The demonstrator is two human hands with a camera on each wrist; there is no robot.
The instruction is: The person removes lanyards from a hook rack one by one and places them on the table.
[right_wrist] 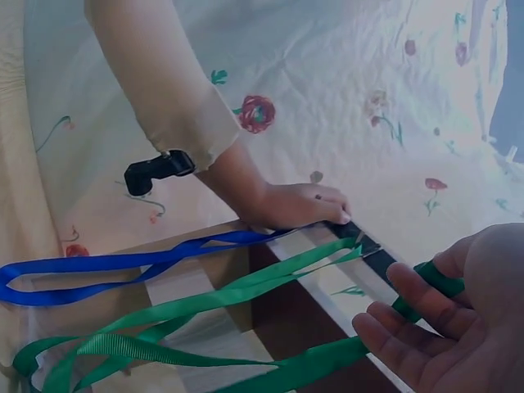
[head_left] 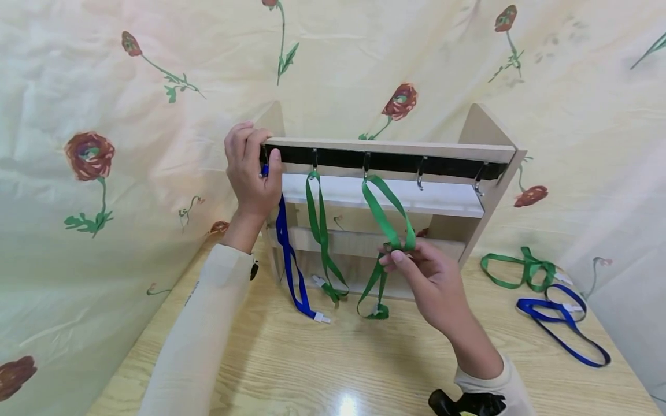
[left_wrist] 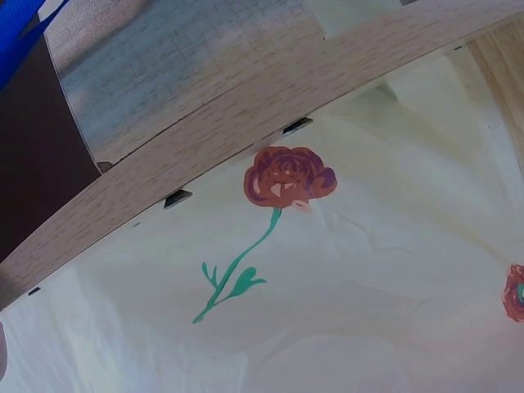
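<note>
My left hand (head_left: 255, 170) grips the upper left corner of a wooden rack (head_left: 390, 145), fingers over the top edge and thumb in front. From the hook beside it hangs a blue lanyard (head_left: 289, 245). A green lanyard (head_left: 321, 231) hangs on the second hook. On the middle hook is another green lanyard (head_left: 384, 214), its strap pinched partway down between thumb and fingers of my right hand (head_left: 432, 283). The right wrist view shows this hand (right_wrist: 467, 319) with green strap at its fingers. In the left wrist view, only the rack's wooden board (left_wrist: 237, 139) shows clearly.
Two hooks on the right, one of them a bare hook (head_left: 421, 173), carry no lanyard. To the right on the wooden table (head_left: 312, 370) lie a green lanyard (head_left: 532, 267) and a blue lanyard (head_left: 533, 301). A flowered cloth (head_left: 208, 34) hangs behind the rack.
</note>
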